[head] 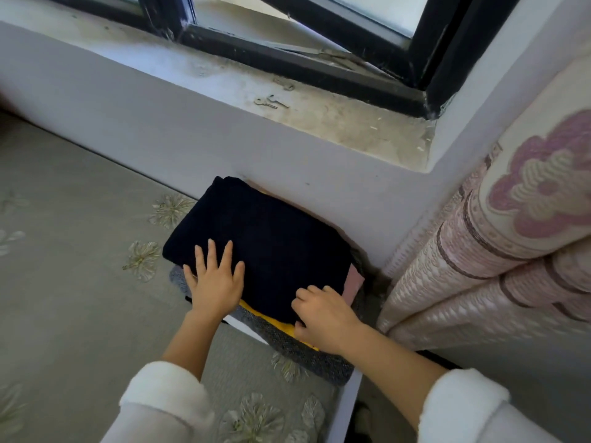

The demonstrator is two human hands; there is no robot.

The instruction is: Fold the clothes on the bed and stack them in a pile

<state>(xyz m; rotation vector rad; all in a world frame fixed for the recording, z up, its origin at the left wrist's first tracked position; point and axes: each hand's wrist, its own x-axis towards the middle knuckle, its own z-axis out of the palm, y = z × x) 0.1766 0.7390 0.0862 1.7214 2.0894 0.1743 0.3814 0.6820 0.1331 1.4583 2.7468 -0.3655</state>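
A folded navy garment (pixel 271 238) lies on top of a pile of folded clothes at the bed's far corner, by the wall. Under it show a yellow garment (pixel 281 326), a grey knit one (pixel 307 353) and a pink one (pixel 353 282). My left hand (pixel 216 279) lies flat on the navy garment's near left part, fingers spread and straight. My right hand (pixel 323 318) sits at the near right edge with fingers curled, pinching the navy fabric's edge.
The bed (pixel 80 282) has a beige cover with flower patterns. A white wall and dusty window sill (pixel 319 123) with small metal keys stand behind the pile. Pink patterned curtains (pixel 495 251) hang at the right. The bed's white edge (pixel 347 404) runs near the right.
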